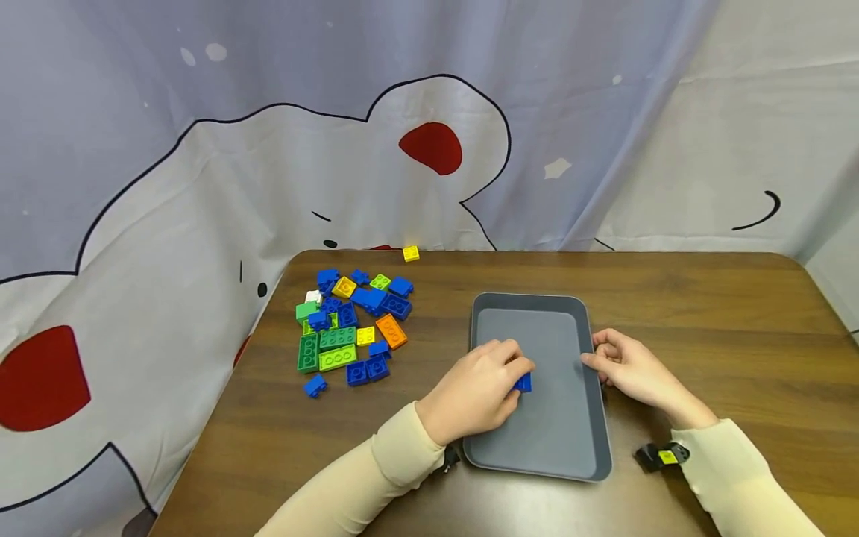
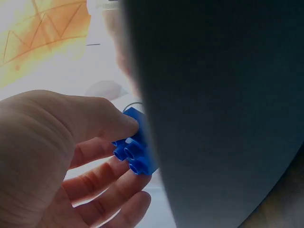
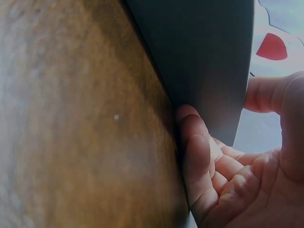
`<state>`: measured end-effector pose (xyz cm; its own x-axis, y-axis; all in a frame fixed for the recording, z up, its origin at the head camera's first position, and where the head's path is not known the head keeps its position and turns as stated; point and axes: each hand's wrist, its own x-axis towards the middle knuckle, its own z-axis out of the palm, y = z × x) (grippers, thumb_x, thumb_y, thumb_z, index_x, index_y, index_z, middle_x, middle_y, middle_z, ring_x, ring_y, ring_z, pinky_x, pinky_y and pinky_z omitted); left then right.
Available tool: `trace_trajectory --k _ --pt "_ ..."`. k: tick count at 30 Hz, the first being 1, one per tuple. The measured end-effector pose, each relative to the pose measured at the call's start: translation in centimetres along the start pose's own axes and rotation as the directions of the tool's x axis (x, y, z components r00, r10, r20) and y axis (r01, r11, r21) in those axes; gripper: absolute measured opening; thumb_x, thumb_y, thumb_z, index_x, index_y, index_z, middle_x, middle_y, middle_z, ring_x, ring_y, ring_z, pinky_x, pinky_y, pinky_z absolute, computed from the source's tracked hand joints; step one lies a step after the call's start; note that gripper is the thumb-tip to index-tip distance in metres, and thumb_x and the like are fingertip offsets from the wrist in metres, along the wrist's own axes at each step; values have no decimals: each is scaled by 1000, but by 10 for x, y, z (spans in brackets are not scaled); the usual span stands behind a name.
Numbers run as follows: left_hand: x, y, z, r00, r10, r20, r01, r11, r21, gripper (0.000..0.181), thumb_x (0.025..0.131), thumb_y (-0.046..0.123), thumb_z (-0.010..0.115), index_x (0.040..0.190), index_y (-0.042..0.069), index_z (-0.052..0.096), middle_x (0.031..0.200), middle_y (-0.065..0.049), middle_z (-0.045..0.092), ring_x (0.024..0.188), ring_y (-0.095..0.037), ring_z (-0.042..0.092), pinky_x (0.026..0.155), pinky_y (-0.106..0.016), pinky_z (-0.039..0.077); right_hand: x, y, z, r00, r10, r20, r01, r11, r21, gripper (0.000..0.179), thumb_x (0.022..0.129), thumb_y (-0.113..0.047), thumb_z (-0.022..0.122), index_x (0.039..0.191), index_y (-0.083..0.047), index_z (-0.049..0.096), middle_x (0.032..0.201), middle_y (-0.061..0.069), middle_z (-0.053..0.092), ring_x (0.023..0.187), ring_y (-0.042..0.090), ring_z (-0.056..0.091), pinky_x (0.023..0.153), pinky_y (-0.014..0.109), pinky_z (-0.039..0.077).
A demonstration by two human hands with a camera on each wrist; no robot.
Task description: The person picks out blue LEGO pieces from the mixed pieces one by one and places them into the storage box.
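My left hand (image 1: 475,389) reaches over the left side of a grey rectangular tray (image 1: 552,429). It pinches a blue toy building brick (image 1: 524,382), mostly covered by the fingers in the head view. In the left wrist view, the thumb presses one side of the blue brick (image 2: 140,147), its studs turned toward the fingers, close beside the tray's dark wall (image 2: 213,104). At the tray's right edge, my right hand (image 1: 629,367) grips the rim. Its thumb lies over the top, and its curled fingers (image 3: 197,149) rest against the outer wall (image 3: 209,61).
Left of the tray lies a loose cluster of blue, green, yellow and orange bricks, including a green brick (image 1: 338,338) and an orange brick (image 1: 391,331). One yellow brick (image 1: 411,253) sits at the back edge of the wooden table (image 1: 705,313). A printed curtain (image 1: 302,171) hangs behind.
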<state>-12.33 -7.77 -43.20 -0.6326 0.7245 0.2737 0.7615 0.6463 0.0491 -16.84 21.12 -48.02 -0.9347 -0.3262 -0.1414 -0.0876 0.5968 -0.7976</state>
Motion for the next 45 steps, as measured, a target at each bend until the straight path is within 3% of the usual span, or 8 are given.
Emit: trace_trajectory --k 8,17,22,25,31,34,39,45 --pt "-3 2 3 1000 11 16 -12 999 53 58 92 40 75 144 17 59 138 -5 61 120 -21 62 104 -35 52 1 0 0 1000 -10 -2 10 1000 -8 40 103 -25 64 125 6 52 71 2 59 63 10 56 61 24 46" --pt "-11 -22 -11 984 -173 39 170 984 59 81 90 59 73 155 19 47 158 -10 47 143 -27 50 116 -47 45 -3 6 2 1000 -27 4 27 1000 7 38 102 -22 65 123 7 53 69 0 57 61 8 55 61 24 47" --pt "-18 -47 -23 953 -297 66 292 954 70 76 91 57 72 153 17 51 155 -11 50 136 -29 56 110 -48 50 -3 6 4 999 -32 17 32 999 14 39 102 -23 64 125 7 52 70 0 57 62 8 56 61 24 48" --pt "-25 -64 -32 887 -432 165 421 902 99 69 92 55 71 146 14 57 144 -13 57 122 -31 63 97 -47 58 -4 4 3 999 -31 16 30 1000 8 40 103 -23 64 126 7 52 71 1 58 63 8 57 62 24 49" --pt "-40 -107 -51 612 -706 357 679 700 220 66 96 49 69 148 10 55 138 -22 59 103 -40 69 82 -55 60 0 2 1 1000 -28 6 28 1000 -5 41 103 -24 64 127 8 52 72 2 60 65 9 58 62 23 49" --pt "-47 -125 -54 517 -747 417 728 640 245 61 97 45 67 149 15 56 134 -20 64 102 -41 68 83 -56 59 0 3 0 1000 -26 7 26 1000 -4 41 103 -24 63 127 7 51 72 2 59 65 8 57 62 23 49" --pt "-56 -144 -49 446 -751 487 759 606 239 51 97 42 66 139 14 64 117 -16 71 96 -35 65 81 -51 57 0 6 0 1000 -25 2 25 1000 6 40 103 -23 63 127 7 52 72 2 59 64 7 57 62 23 49" --pt "-58 -148 -39 485 -715 504 751 635 180 42 93 33 73 122 4 70 98 -14 69 80 -30 60 73 -42 55 -1 3 0 999 -38 1 38 999 7 40 103 -24 63 127 7 51 71 1 58 63 8 56 61 24 48"
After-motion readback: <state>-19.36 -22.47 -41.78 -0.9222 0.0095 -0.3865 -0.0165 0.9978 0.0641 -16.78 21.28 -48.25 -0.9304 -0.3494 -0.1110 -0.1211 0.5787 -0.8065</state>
